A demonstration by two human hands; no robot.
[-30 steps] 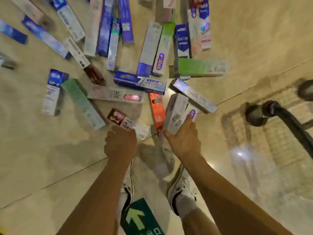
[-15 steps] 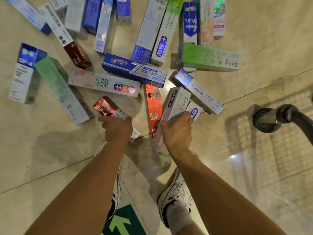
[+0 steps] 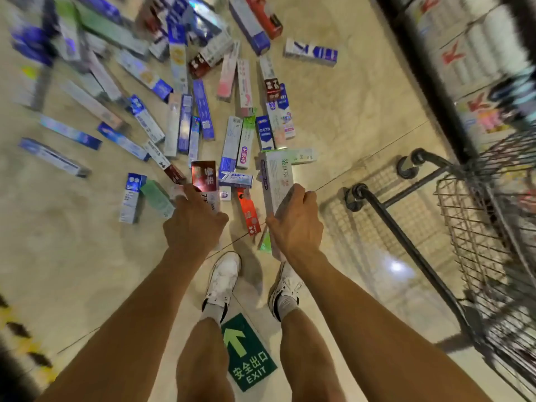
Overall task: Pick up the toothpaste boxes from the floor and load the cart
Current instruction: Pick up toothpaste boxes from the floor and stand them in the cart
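Note:
My left hand grips a red and white toothpaste box, lifted off the floor. In my right hand are a white box with a purple edge and at least one more box beneath it, also raised. Several toothpaste boxes lie scattered over the beige floor ahead, among them an orange-red box between my hands. The wire cart stands to my right, its black frame and a wheel near my right hand.
My white shoes stand on the tile floor above a green exit arrow sticker. Store shelving with white packages rises behind the cart. A yellow and black striped marking runs along the lower left.
Both hands have lifted their boxes off the floor and my view has risen, showing far more of the scattered boxes and the cart basket on the right.

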